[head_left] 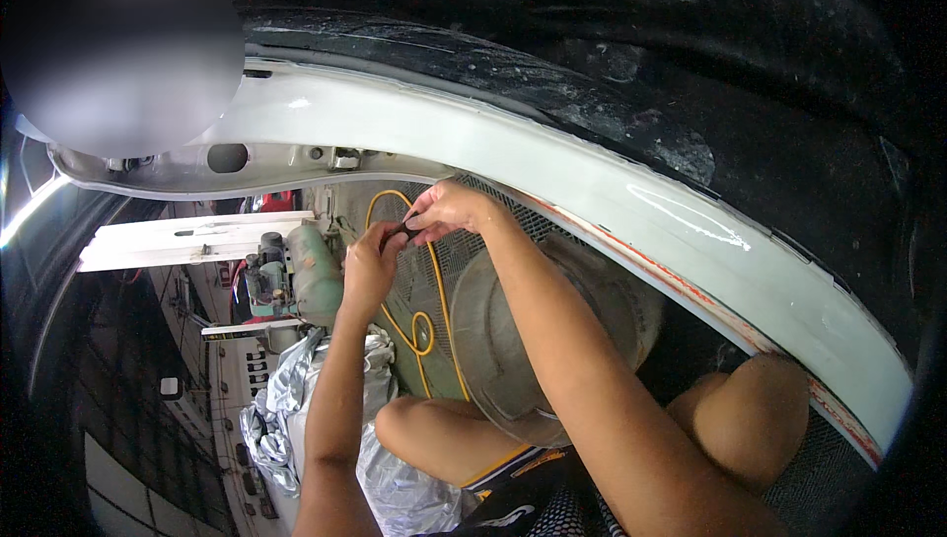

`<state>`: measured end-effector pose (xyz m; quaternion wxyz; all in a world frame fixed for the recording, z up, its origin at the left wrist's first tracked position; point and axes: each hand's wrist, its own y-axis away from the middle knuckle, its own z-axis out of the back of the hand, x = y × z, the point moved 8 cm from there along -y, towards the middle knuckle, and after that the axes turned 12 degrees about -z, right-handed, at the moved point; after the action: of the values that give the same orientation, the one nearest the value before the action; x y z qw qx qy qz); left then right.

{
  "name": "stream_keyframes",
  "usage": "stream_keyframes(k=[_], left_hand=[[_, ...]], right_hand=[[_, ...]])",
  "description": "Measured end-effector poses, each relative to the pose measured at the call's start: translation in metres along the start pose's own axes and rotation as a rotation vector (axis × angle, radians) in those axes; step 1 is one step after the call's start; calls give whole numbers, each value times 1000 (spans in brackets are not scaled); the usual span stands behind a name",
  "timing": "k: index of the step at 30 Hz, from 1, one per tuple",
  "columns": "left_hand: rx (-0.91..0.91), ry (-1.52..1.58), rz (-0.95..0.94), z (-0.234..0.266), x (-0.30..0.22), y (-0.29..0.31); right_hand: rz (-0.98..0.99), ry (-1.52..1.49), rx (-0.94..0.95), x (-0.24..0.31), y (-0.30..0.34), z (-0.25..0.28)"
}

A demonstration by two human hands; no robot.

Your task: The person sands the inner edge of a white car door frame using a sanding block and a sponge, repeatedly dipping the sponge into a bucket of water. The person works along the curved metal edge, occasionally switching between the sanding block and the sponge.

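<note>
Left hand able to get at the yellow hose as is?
Probably yes, once freed: the left hand and right hand seem to pinch a small dark piece. Nothing visible blocks the way to the yellow hose, though its depth is unclear.

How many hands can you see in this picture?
2: the left hand, right of the green tank, and the right hand, nearer the white panel, both holding a small dark piece. Blurring at upper left could hide others.

The small held piece [403, 231] looks dark. Curving far to right, the glossy panel [552, 162] is white, with orange-red streaks [681, 285] below. Leftward: a dull green tank [318, 276], yellow hose [441, 310], silver sheeting [404, 483]. Near, dark shorts [511, 469] carry yellow and white stripes.
</note>
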<state>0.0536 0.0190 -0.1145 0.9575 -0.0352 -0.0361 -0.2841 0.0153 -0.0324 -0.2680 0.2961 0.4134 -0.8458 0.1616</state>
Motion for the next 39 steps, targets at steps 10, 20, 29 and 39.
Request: stream_keyframes(k=[10, 20, 29, 39], left_hand=[[4, -13, -59, -1, -3, 0], [235, 580, 493, -39, 28, 34], [-459, 749, 407, -46, 23, 29], [-566, 923, 318, -48, -17, -16]], right_hand=[[-60, -205, 42, -3, -7, -1], [-128, -2, -30, -12, -8, 4], [35, -91, -209, 7, 21, 1], [391, -140, -366, 52, 68, -3]])
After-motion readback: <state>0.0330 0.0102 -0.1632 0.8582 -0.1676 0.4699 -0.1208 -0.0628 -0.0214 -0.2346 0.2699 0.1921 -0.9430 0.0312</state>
